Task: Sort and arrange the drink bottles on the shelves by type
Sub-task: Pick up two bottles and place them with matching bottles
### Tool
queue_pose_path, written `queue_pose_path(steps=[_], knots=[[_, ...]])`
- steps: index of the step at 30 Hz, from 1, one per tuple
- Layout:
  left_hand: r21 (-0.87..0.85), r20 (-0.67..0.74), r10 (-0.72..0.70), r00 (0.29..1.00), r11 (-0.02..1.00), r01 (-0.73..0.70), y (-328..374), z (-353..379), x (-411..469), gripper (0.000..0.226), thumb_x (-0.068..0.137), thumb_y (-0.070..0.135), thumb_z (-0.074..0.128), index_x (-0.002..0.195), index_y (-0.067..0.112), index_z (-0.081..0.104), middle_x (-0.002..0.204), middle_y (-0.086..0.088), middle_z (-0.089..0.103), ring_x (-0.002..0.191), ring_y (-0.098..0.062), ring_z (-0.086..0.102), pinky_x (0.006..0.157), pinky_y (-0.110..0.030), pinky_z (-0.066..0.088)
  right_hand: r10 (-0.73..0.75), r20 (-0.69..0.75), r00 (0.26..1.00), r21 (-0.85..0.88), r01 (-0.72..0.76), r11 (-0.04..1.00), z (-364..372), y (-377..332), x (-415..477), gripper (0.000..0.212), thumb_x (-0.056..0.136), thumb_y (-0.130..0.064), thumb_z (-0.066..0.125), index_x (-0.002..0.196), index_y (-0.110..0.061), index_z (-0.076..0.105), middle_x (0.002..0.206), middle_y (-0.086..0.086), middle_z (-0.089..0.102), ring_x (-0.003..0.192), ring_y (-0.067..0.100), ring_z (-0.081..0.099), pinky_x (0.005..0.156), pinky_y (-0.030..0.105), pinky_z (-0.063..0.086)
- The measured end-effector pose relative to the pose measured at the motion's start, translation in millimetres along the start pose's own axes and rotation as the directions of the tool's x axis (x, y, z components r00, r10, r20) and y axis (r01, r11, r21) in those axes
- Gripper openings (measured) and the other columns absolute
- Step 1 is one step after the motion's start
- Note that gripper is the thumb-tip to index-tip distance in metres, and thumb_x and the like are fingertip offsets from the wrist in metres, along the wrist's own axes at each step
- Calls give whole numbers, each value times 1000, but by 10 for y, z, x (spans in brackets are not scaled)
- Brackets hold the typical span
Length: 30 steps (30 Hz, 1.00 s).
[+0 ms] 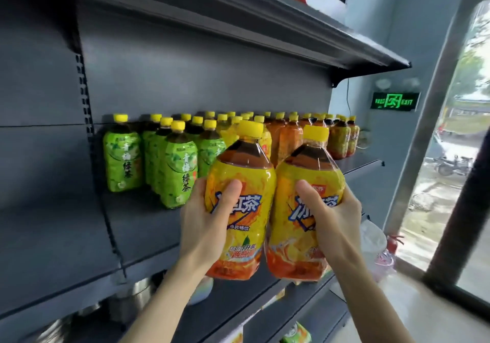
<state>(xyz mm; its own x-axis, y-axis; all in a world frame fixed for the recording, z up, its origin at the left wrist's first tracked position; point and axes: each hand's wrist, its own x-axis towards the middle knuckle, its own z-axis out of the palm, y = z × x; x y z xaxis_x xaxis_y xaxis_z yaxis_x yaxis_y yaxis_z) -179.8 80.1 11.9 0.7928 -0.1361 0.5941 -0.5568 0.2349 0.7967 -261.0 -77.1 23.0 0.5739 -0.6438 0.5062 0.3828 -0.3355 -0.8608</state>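
Note:
I hold two yellow-labelled iced tea bottles upright and side by side, in front of the grey shelf (pixel 148 226). My left hand (pixel 206 223) grips the left bottle (pixel 246 173) around its middle. My right hand (pixel 331 218) grips the right bottle (pixel 294 236) the same way. On the shelf behind, several green tea bottles (pixel 175 167) stand at the left, yellow-labelled ones (pixel 230 133) in the middle and orange-labelled ones (pixel 336 138) at the right. All have yellow caps.
An upper shelf (pixel 238 16) overhangs the bottles, with snack packs on top. Lower shelves hold metal pots (pixel 138 295) and packets. To the right are a green exit sign (pixel 395 101), a window and a red fire extinguisher (pixel 393 243) near the floor.

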Motion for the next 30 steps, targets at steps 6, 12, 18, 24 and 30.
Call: queue_pose_path(steps=[6, 12, 18, 24, 30], knots=[[-70, 99, -23, 995, 997, 30, -571, 1311, 697, 52, 66, 67, 52, 105, 32, 57, 92, 13, 72, 81, -7, 70, 64, -21, 54, -26, -97, 995, -87, 17, 996, -702, 569, 1122, 67, 49, -68, 73, 96, -21, 65, 86, 1, 74, 79, 19, 72, 74, 45, 59], [-69, 153, -26, 988, 997, 37, -1119, 2538, 1115, 47, 70, 70, 52, 105, 39, 58, 95, 15, 71, 86, -7, 69, 72, -26, 56, -38, -157, 987, -114, 20, 993, -1423, 1181, 2084, 61, 53, -67, 74, 98, -26, 67, 88, 0, 74, 82, 20, 72, 78, 49, 58], [-82, 113, -49, 992, 995, 59, -1557, 3808, 1437, 51, 68, 68, 48, 103, 34, 59, 92, 21, 70, 82, 1, 67, 64, -10, 50, -36, -104, 994, -135, 22, 991, -2202, 1706, 3131, 59, 52, -65, 74, 95, -26, 69, 84, -4, 75, 80, 15, 72, 76, 44, 59], [10, 29, -44, 999, 999, 43, -1986, 4670, 1806, 56, 70, 70, 46, 112, 35, 59, 97, 21, 69, 88, 3, 65, 70, -11, 51, -9, -21, 1000, -87, 8, 996, -2643, 2208, 4089, 60, 52, -65, 73, 96, -25, 68, 87, -2, 74, 81, 13, 72, 76, 43, 59], [87, -70, -8, 998, 996, 14, -2409, 5305, 2212, 56, 71, 71, 44, 113, 37, 58, 102, 20, 67, 94, 3, 63, 75, -9, 49, 0, 56, 998, -35, 2, 999, -2810, 2802, 4930, 60, 51, -63, 77, 96, -25, 68, 89, -1, 75, 84, 19, 72, 79, 47, 58]])
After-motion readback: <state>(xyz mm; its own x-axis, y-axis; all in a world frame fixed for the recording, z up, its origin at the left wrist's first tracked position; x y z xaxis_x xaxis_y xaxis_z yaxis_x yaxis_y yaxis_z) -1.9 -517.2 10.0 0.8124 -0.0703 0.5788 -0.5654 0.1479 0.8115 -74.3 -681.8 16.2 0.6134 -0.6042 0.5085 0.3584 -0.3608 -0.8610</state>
